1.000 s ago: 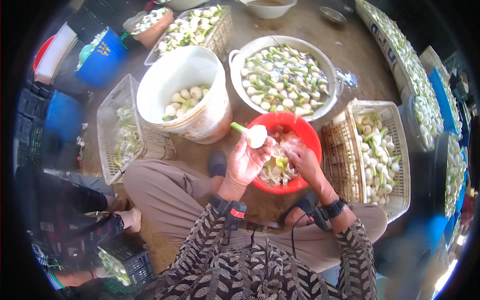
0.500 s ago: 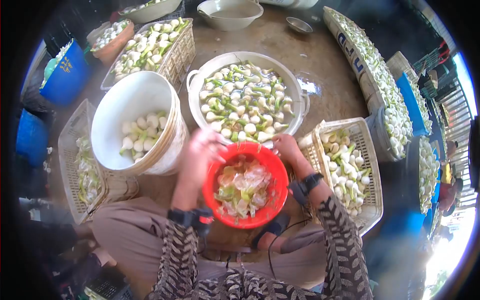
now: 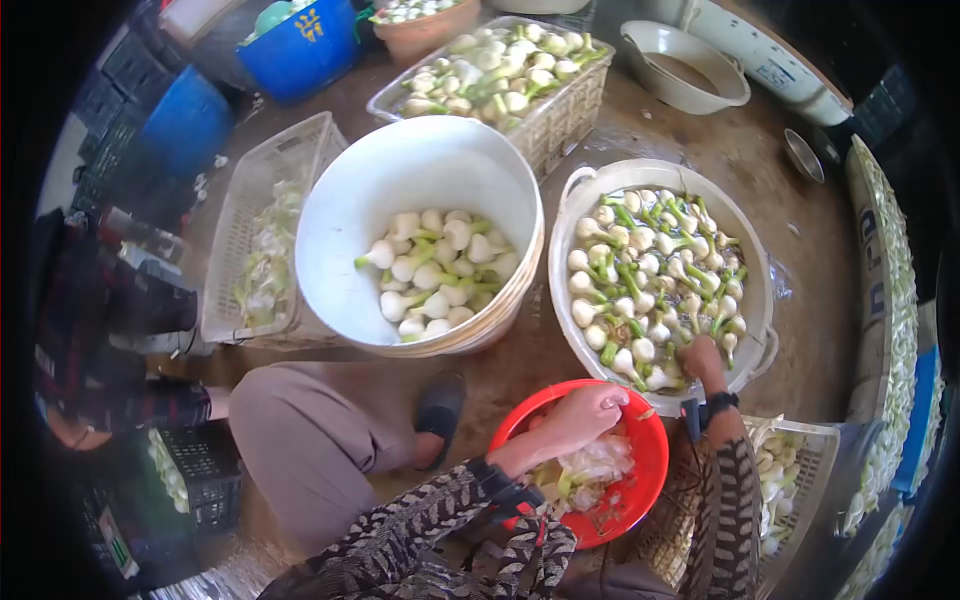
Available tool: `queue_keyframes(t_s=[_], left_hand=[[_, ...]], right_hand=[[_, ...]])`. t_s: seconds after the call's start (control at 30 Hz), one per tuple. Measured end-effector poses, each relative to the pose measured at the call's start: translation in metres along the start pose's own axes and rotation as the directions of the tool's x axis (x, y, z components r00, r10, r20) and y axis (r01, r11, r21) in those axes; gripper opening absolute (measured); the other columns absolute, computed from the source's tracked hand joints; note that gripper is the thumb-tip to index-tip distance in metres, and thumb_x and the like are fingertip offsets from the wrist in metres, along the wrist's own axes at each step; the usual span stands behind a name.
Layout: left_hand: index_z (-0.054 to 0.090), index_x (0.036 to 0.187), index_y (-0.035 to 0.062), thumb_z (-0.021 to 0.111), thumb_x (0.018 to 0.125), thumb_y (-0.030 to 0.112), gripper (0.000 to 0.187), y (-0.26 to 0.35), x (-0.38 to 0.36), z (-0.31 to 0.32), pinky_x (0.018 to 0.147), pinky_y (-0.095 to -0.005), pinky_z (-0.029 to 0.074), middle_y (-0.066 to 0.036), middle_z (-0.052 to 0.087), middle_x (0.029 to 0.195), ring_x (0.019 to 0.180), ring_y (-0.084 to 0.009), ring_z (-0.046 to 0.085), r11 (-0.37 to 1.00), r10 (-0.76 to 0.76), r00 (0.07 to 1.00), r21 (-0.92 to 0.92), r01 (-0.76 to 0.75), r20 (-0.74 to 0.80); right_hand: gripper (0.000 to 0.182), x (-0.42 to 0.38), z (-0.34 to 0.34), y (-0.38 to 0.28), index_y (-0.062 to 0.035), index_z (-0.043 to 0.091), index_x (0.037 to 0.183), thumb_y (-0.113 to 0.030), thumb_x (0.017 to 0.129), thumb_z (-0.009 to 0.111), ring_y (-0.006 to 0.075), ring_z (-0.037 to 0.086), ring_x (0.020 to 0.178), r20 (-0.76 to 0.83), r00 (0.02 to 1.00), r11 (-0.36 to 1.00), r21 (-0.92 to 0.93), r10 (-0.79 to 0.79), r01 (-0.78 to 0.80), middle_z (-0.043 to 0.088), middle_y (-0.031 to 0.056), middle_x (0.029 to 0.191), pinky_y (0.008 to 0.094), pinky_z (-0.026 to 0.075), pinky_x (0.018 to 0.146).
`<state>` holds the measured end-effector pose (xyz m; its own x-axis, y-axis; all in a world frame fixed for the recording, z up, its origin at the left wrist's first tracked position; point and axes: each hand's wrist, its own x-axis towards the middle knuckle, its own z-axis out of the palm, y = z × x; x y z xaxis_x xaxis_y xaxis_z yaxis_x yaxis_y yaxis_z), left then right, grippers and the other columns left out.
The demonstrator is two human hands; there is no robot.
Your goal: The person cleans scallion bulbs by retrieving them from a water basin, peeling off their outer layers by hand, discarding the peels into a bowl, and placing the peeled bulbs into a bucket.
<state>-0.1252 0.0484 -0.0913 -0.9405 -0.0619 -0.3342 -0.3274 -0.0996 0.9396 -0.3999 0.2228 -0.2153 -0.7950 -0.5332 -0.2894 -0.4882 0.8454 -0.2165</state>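
My left hand is over the upper part of the red bowl, its fingers curled together; what they may hold is too small to name. Papery peelings lie in the bowl. My right hand reaches into the near edge of the round white tub, its fingertips hidden among the bulbs. White bulbs with green stems float in water there. To the left stands a tall white bucket with peeled bulbs at its bottom.
A crate of bulbs stands behind the bucket, and a crate of peelings to its left. Another bulb crate is at lower right. Blue tubs, a basin and a small metal bowl lie farther off. A person's arm shows at far left.
The view has swung left, so the containers appear farther right. My left hand has moved over the red bowl with fingers closed, and my right hand has gone into the tub's near edge.
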Motion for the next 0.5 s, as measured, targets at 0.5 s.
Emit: queue_keyframes(t_s=[0.5], left_hand=[[0.053,0.091,0.0088,0.048,0.093,0.036,0.027,0.024,-0.06,0.044,0.034,-0.0193,0.033,-0.001,0.052,0.059,0.039,-0.0092,0.045,0.698,-0.106,0.982,-0.691,0.187,0.158]], right_hand=[[0.014,-0.289,-0.125,-0.181,0.0003,0.064,0.086,-0.011,0.077,0.064,0.0271,0.062,0.068,-0.283,0.858,0.888,0.047,-0.428,0.458,0.064,0.0109,0.074,0.0391,0.048,0.064]])
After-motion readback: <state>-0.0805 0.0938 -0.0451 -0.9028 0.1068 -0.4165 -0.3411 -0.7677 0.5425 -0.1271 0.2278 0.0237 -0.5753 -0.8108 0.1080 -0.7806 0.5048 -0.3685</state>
